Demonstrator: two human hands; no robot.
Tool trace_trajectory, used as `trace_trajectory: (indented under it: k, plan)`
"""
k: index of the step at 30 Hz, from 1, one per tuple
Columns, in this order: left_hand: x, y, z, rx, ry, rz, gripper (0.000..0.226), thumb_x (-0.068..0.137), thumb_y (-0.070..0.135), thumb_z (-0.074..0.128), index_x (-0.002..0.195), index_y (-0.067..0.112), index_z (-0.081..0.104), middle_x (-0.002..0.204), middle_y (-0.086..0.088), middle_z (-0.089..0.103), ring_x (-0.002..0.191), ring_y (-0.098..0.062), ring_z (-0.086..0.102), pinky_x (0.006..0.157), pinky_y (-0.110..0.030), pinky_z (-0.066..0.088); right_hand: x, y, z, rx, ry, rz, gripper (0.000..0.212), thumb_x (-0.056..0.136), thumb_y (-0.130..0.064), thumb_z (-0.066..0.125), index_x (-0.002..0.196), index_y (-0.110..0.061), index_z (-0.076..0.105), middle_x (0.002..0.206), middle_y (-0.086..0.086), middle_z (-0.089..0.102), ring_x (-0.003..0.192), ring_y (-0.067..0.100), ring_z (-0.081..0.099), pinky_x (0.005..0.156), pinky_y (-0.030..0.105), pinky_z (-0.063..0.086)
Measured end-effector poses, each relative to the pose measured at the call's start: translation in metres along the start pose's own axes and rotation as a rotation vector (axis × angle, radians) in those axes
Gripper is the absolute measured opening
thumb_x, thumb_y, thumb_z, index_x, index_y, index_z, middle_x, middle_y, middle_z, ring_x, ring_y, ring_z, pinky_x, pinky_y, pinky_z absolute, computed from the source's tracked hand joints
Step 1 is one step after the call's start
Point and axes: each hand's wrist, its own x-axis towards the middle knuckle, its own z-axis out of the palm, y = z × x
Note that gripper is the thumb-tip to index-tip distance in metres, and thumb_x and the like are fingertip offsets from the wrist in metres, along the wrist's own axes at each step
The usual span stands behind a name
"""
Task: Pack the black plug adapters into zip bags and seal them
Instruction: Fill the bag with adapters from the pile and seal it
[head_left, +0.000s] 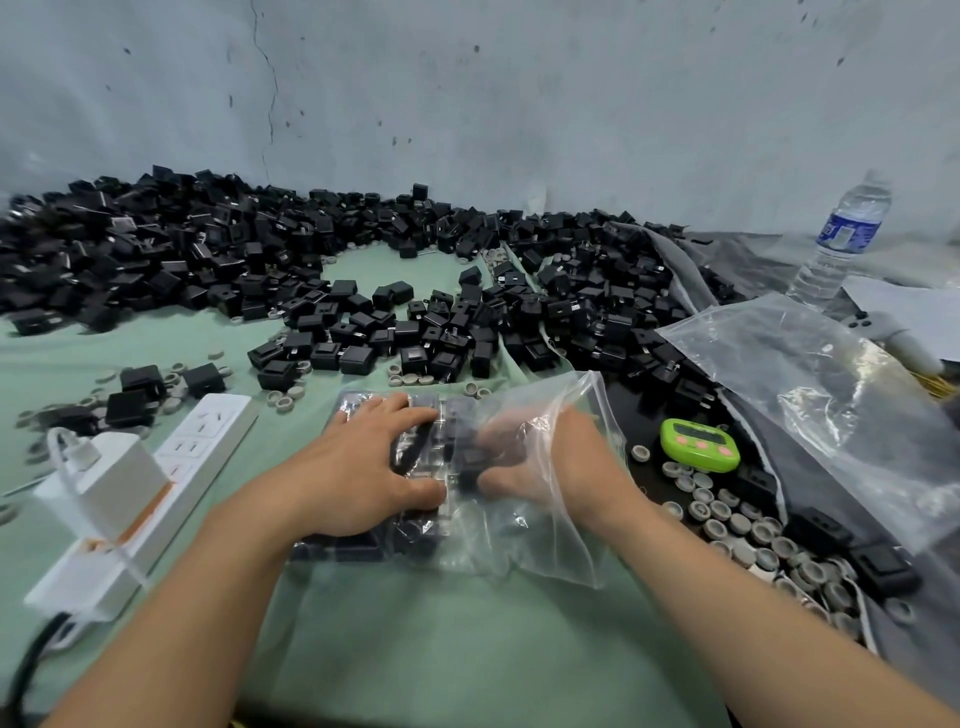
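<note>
The bench (415, 649) carries a green cloth and stands against a grey wall (519, 104). Black plug adapters (260, 260) are heaped along the far edge. The zip bag (545, 525) lies centrally, near the front edge. The left hand (358, 467) presses flat on it with fingers straight. The right hand (566, 467) is inside it, gripping 1 adapter (467, 470). A power strip (171, 483) lies toward the left edge. Bare cloth runs along the front edge.

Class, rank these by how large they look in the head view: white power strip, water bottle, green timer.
1. white power strip
2. water bottle, though it stands farther from the camera
3. green timer
</note>
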Motion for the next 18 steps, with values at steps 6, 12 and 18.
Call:
trace_trajectory:
  k: [6, 12, 18]
  plan:
    - [0.005, 0.001, 0.002, 0.033, -0.024, 0.001, 0.094, 0.084, 0.067, 0.064, 0.158, 0.046, 0.011, 0.169, 0.012, -0.007, 0.156, -0.014, -0.007, 0.127, -0.048, 0.002, -0.005, 0.0, 0.009, 0.088, 0.02, -0.068, 0.03, 0.072, -0.006, 0.081, 0.087, -0.032, 0.074, 0.081, -0.009, 0.076, 0.069, 0.007, 0.074, 0.059, 0.017, 0.056]
    - [0.007, -0.001, 0.002, 0.055, -0.045, 0.013, 0.094, 0.084, 0.069, 0.063, 0.158, 0.049, 0.008, 0.169, 0.012, -0.01, 0.155, -0.014, -0.009, 0.127, -0.049, 0.001, -0.001, 0.011, 0.019, -0.105, 0.095, -0.005, 0.02, 0.075, -0.028, 0.083, 0.077, -0.027, 0.062, 0.077, -0.003, 0.065, 0.076, 0.021, 0.068, 0.069, 0.042, 0.058]
    - [0.01, 0.0, 0.004, 0.078, -0.042, 0.016, 0.094, 0.086, 0.067, 0.062, 0.159, 0.047, 0.006, 0.169, 0.008, -0.01, 0.155, -0.016, -0.013, 0.126, -0.047, -0.005, -0.004, 0.006, 0.026, -0.208, 0.095, 0.054, 0.024, 0.083, -0.046, 0.073, 0.082, -0.025, 0.061, 0.086, 0.007, 0.071, 0.075, 0.013, 0.062, 0.076, 0.042, 0.059]
